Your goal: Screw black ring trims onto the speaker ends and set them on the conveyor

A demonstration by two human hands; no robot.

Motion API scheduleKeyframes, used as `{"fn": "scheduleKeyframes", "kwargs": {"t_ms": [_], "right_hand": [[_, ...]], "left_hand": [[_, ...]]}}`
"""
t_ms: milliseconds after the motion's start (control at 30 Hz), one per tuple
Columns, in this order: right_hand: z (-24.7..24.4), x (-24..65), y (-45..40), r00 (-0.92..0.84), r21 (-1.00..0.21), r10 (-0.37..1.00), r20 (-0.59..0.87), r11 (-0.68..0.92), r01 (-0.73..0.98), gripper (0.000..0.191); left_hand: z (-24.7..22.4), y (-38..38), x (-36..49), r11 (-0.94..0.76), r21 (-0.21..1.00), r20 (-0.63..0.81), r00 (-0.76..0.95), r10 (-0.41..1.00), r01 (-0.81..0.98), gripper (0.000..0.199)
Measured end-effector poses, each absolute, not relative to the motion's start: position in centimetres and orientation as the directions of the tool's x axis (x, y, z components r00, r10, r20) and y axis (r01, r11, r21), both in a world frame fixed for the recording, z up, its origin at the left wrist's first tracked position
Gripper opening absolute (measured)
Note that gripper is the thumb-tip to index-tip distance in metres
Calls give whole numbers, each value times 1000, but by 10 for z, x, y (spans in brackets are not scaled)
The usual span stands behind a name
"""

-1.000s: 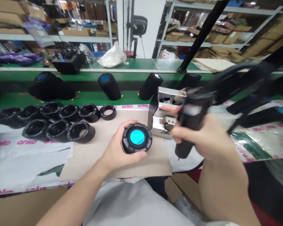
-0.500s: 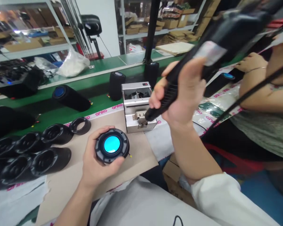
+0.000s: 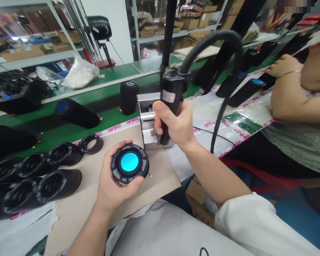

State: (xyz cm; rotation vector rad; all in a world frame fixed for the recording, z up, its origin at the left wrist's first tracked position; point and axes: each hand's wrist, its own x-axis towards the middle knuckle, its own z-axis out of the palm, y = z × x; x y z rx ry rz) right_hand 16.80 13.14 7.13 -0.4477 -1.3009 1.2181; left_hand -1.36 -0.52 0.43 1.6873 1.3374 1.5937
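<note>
My left hand (image 3: pixel 112 181) is closed round the edge of a round black speaker part (image 3: pixel 142 161) with a shiny cyan disc in its middle. A thin wire with a yellow tip sticks out at its lower right. My right hand (image 3: pixel 176 122) grips a black electric screwdriver (image 3: pixel 172 94), which stands nearly upright with its cable arching off the top. The screwdriver's lower end is in front of a metal screw feeder (image 3: pixel 149 144); its tip is hidden, so I cannot tell whether it touches the feeder. Cardboard (image 3: pixel 160 169) lies under the speaker part.
Several black ring-shaped housings (image 3: pixel 60 183) stand at the left. Black cylindrical speakers (image 3: pixel 77 113) rest on the green bench (image 3: pixel 109 110) behind. At the right, another person's forearm (image 3: pixel 290 96) leans near more speakers. The screwdriver's cable (image 3: pixel 220 121) hangs beside my right forearm.
The screwdriver has swung from a slant to nearly upright, and my right hand has come left and lower, in front of the screw feeder. My left hand holds the speaker part almost unmoved.
</note>
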Motion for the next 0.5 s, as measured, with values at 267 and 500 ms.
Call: {"fn": "scheduleKeyframes", "kwargs": {"t_ms": [267,500], "right_hand": [[99,166,121,-7,-785,823,567,538,-307,58],[83,159,126,-25,-791,831,555,519,-325,57]], "left_hand": [[6,-5,-15,-413,841,480,-127,868,350,77],[5,-5,-14,-412,850,470,-120,875,328,77]]}}
